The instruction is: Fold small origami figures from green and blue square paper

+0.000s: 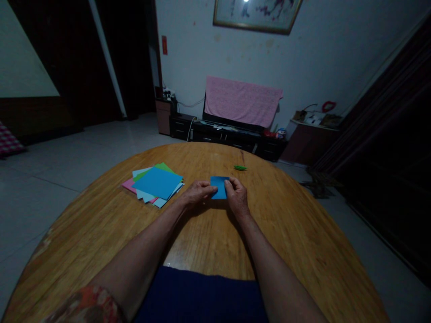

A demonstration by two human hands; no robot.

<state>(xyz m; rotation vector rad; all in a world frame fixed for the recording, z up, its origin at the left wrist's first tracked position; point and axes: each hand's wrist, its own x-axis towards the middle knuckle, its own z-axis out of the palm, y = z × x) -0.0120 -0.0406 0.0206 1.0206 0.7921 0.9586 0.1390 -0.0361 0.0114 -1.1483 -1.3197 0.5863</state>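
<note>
A small folded piece of blue paper (218, 186) lies on the round wooden table (289, 233) in front of me. My left hand (198, 194) pinches its left edge with curled fingers. My right hand (237, 196) pinches its right edge, fingers pressed together on the paper. Both forearms reach forward over the table. To the left of my left hand lies a fanned stack of coloured paper sheets (155, 183), with a blue sheet on top and green, pink and pale blue ones under it.
A small folded green paper piece (240, 168) sits on the table beyond my right hand. Past the table stand a low dark cabinet (232, 137) with a pink cloth (241, 101) over a screen, a side cabinet (308, 141) and tiled floor.
</note>
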